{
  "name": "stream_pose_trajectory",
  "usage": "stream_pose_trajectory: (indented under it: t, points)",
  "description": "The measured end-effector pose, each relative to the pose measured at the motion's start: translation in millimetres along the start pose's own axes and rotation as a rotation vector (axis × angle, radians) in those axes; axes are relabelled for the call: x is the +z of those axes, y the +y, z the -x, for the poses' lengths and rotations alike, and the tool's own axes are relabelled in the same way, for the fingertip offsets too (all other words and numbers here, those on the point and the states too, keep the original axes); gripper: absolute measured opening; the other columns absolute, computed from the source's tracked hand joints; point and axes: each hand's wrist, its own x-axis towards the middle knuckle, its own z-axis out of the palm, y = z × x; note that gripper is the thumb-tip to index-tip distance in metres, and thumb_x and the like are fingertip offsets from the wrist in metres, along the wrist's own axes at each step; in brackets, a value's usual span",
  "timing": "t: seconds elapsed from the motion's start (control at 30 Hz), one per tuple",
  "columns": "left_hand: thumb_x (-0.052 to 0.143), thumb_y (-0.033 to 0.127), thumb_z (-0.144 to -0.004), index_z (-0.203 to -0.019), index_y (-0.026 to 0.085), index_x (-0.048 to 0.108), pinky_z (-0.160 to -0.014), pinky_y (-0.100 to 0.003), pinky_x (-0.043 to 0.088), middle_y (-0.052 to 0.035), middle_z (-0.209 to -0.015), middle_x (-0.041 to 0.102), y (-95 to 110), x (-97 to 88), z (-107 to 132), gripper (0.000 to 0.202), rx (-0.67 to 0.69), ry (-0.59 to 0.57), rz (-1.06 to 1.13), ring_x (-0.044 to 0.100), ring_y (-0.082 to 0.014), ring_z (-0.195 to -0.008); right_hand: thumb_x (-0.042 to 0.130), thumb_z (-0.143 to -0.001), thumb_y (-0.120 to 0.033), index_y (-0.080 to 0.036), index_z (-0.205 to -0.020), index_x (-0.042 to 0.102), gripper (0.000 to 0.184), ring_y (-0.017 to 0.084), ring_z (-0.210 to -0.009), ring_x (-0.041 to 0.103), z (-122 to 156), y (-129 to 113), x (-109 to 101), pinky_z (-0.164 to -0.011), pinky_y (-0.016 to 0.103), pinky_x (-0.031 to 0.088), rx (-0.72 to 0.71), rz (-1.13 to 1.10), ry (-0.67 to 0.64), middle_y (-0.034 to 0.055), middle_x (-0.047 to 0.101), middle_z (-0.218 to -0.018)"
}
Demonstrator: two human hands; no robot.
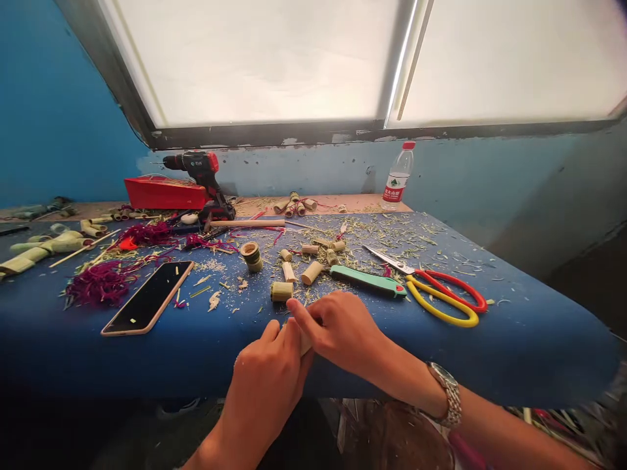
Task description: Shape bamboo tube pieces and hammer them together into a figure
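Observation:
At the near edge of the blue table, my left hand and my right hand close together around a short pale bamboo piece, which is mostly hidden by the fingers. My right index finger presses along its top. A watch sits on my right wrist. Just beyond the hands lie several cut bamboo segments, a green-handled knife and scissors with red and yellow handles.
A phone lies face up at the left, beside purple fibre tufts. A red cordless drill, a red tray and a water bottle stand at the back. Shavings litter the tabletop.

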Motion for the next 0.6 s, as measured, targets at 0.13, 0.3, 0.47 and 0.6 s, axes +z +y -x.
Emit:
stream_pose_trajectory:
  t: [0.13, 0.3, 0.47, 0.6]
  points:
    - [0.041, 0.022, -0.099, -0.111, 0.013, 0.054, -0.054, -0.027, 0.047, -0.0032, -0.076, 0.062, 4, -5.4, -2, 0.019, 0.075, -0.044, 0.017, 0.061, -0.0186, -0.068, 0.037, -0.100, -0.033, -0.017, -0.043, 0.028, 0.060, 0.010, -0.043, 0.018, 2, 7, -1, -0.050, 0.031, 0.015, -0.012, -0.064, 0.054, -0.0037, 0.031, -0.041]
    - [0.036, 0.023, -0.100, -0.118, 0.012, 0.050, -0.057, -0.031, 0.047, -0.0044, -0.081, 0.064, -1, -14.2, -2, 0.025, 0.209, -0.157, 0.277, 0.060, -0.0208, -0.073, 0.034, -0.096, -0.025, -0.020, -0.048, 0.017, 0.051, 0.008, -0.042, 0.012, 14, 13, -2, -0.046, 0.029, 0.016, -0.153, -0.260, 0.052, -0.0054, 0.022, -0.043]
    - [0.037, 0.028, -0.100, -0.097, 0.016, 0.053, -0.063, -0.032, 0.045, -0.0049, -0.086, 0.064, -5, -21.3, -2, 0.020, 0.222, -0.276, 0.573, 0.058, -0.0205, -0.076, 0.033, -0.095, -0.019, -0.021, -0.052, 0.015, 0.047, 0.007, -0.040, 0.016, 22, 11, -7, -0.044, 0.028, 0.014, -0.286, -0.406, 0.113, -0.0061, 0.019, -0.047]
    - [0.040, 0.027, -0.099, -0.089, 0.018, 0.051, -0.068, -0.030, 0.043, -0.0034, -0.088, 0.064, -6, -27.4, -4, 0.017, 0.215, -0.366, 0.762, 0.057, -0.0179, -0.077, 0.035, -0.094, -0.015, -0.021, -0.054, 0.014, 0.044, 0.007, -0.041, 0.015, 27, 10, -10, -0.044, 0.028, 0.013, -0.333, -0.446, 0.138, -0.0065, 0.018, -0.048]
